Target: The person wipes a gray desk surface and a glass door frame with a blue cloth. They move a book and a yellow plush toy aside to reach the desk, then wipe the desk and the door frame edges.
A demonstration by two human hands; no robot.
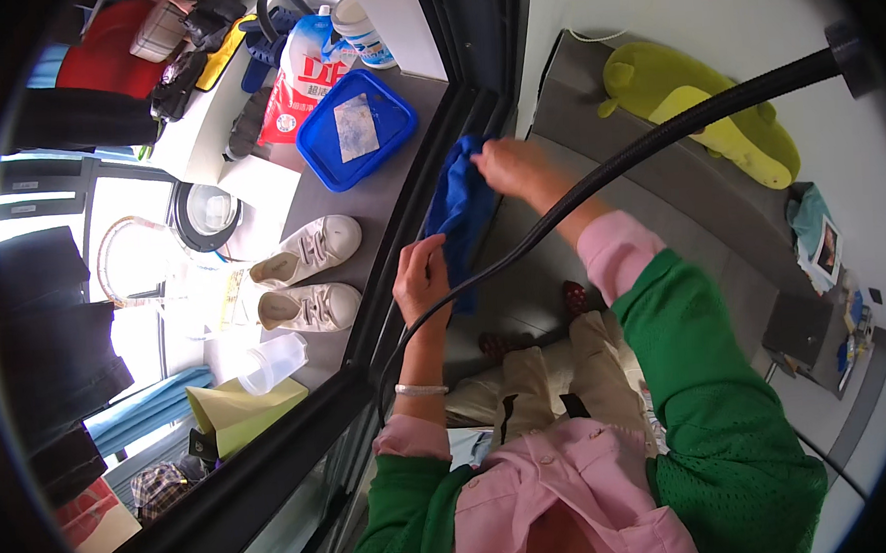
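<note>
A blue cloth point(457, 193) stretches between my two hands, above the dark sliding-door track. My left hand point(422, 274), below a silvery bracelet, grips its nearer part, and some of the cloth hangs down past the fingers. My right hand point(509, 166) pinches the far end of the cloth. Just left of the track, a blue plastic lid point(394, 132) lies on the grey ledge with a stained whitish piece point(357, 128) on it. A pair of white sneakers point(313, 307) stands on the same ledge, left of my left hand.
A red-and-white detergent bag point(299, 89) and a white tub point(362, 33) stand behind the lid. A clear plastic cup point(275, 363) lies near the sneakers. A black cable point(617, 166) crosses before my arms. Yellow-green cushioned items point(713, 120) rest on the grey step point(631, 143) at right.
</note>
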